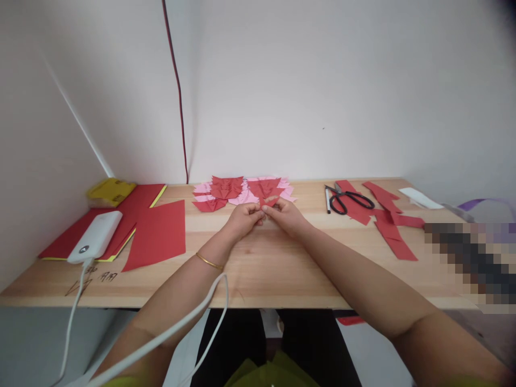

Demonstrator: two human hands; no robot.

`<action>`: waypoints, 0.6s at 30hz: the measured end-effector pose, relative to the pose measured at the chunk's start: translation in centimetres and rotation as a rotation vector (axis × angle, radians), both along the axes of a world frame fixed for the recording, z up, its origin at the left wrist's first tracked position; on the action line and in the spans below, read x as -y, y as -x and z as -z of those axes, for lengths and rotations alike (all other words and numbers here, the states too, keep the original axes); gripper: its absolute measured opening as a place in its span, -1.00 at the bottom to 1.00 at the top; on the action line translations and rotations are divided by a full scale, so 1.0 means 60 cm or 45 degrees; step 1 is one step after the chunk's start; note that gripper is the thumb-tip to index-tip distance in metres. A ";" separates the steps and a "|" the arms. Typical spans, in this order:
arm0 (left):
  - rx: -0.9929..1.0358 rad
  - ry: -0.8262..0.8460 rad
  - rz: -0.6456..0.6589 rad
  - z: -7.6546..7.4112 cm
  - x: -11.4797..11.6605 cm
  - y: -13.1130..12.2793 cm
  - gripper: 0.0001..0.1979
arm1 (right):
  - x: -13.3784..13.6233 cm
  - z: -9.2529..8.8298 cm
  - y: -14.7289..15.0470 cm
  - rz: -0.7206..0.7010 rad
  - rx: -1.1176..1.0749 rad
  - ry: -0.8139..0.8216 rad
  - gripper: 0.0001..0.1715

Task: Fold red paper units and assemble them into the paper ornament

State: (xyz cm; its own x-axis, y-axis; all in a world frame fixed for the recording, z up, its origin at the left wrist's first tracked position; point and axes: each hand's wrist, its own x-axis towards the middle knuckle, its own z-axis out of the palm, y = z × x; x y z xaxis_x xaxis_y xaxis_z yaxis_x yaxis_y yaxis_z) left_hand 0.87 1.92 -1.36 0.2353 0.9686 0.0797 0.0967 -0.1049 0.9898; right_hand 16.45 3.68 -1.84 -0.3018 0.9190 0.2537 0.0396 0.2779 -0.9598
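My left hand [244, 216] and my right hand [287, 214] meet over the middle of the wooden table [258, 274]. Both pinch a small folded red paper piece [269, 202] between their fingertips. A gold bangle sits on my left wrist. Just behind my hands lies a pile of folded red and pink paper shapes [242, 191].
Red paper sheets [155, 234] and a white power bank [95, 236] with its cable lie at the left, near a yellow object [110, 192]. Black scissors [349, 200], a pen [327, 200] and red paper strips [389, 226] lie at the right. A wall stands behind.
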 end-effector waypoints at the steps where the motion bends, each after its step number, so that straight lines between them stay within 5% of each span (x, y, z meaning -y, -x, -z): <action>1: -0.028 -0.017 -0.002 0.001 0.000 0.000 -0.81 | -0.001 0.000 0.000 -0.007 0.001 -0.006 -0.70; 13: -0.225 -0.195 0.025 -0.005 0.001 0.003 -0.80 | 0.002 -0.009 -0.002 -0.037 0.048 -0.022 -0.67; 18: -0.275 -0.312 0.056 -0.025 0.010 0.005 -0.80 | -0.005 -0.009 -0.008 -0.149 0.034 -0.109 -0.63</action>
